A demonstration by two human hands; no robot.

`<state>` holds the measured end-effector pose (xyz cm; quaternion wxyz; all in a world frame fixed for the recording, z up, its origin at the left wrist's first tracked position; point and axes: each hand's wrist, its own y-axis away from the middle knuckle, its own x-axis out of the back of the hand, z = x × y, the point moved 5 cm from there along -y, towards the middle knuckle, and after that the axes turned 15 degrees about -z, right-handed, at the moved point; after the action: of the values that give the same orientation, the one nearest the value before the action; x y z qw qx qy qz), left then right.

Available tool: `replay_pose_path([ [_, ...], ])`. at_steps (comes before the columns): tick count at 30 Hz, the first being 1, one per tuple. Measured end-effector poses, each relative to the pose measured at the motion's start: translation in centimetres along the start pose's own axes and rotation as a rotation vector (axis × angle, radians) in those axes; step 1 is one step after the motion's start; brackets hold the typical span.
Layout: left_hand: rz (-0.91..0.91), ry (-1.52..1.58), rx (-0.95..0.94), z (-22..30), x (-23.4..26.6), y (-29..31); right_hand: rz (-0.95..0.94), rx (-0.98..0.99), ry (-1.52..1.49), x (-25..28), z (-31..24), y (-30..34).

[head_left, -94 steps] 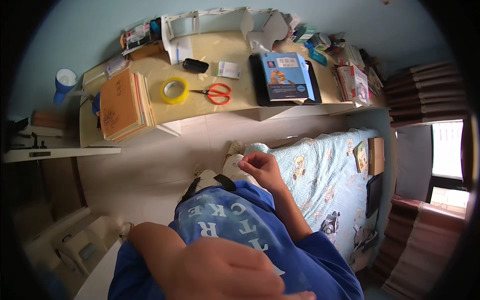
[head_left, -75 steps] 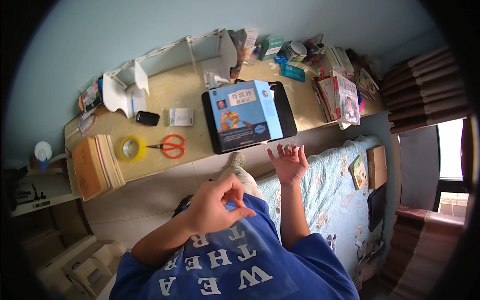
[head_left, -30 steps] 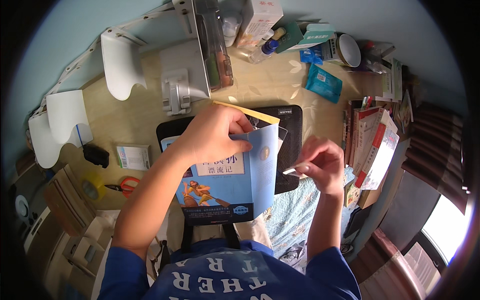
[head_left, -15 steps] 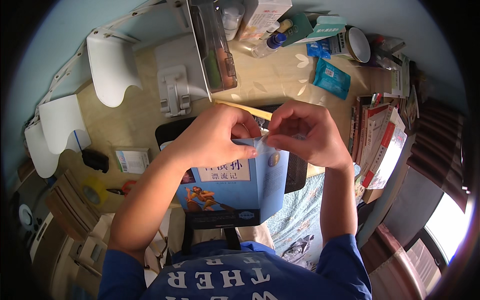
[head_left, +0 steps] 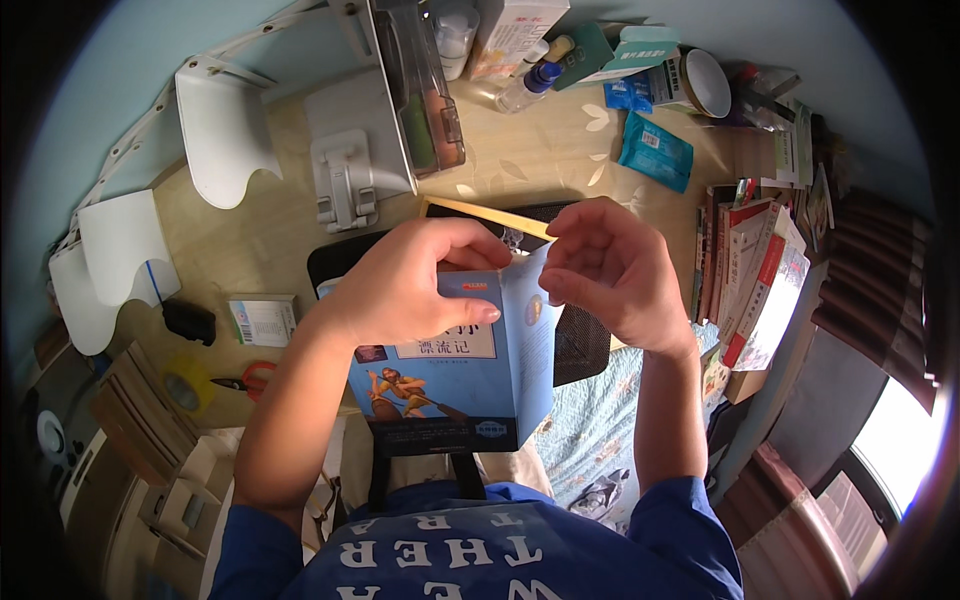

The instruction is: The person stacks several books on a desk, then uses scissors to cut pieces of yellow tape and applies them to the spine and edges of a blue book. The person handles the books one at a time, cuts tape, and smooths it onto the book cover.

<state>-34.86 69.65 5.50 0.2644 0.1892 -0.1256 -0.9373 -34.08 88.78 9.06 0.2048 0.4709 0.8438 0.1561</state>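
A blue book [head_left: 470, 390] with a picture of a rowing figure stands upright in front of me, its spine and a further side panel angled to the right. My left hand [head_left: 420, 285] grips its upper left, thumb across the front cover and fingers behind the top edge. By the upper right edge is my right hand [head_left: 615, 270], fingers curled and thumb apart from them, the thumb tip close to the side panel. A small crumpled clear piece [head_left: 513, 238] shows behind the book's top, beside a yellow-edged dark board [head_left: 490, 213].
Under the book lies a black mesh mat [head_left: 585, 345] on the wooden desk. Red-handled scissors [head_left: 258, 381] and a small box [head_left: 263, 320] are at the left. Books [head_left: 755, 285] stand at the right; a teal packet [head_left: 655, 150] and a blue-capped bottle [head_left: 528, 87] lie farther back.
My right hand has drawn slightly right, away from the top of the spine, and its fingers have parted. The left hand still holds the book, its thumb shifted a little left and down.
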Motion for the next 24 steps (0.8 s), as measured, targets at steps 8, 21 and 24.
replay_pose_path([
  [8, 0.398, -0.292, -0.355, 3.9, -1.1, 3.3, 0.192, 0.173, -0.336, -2.7, 1.2, 2.5],
  [21, 0.488, -0.128, -0.189, 3.5, -5.1, 4.5, 0.236, 0.1, -0.391, -6.1, 2.8, 5.7],
  [24, 0.458, -0.226, -0.19, 4.3, -5.7, 4.8, 0.183, 0.131, -0.159, -5.3, 2.6, 6.3],
])
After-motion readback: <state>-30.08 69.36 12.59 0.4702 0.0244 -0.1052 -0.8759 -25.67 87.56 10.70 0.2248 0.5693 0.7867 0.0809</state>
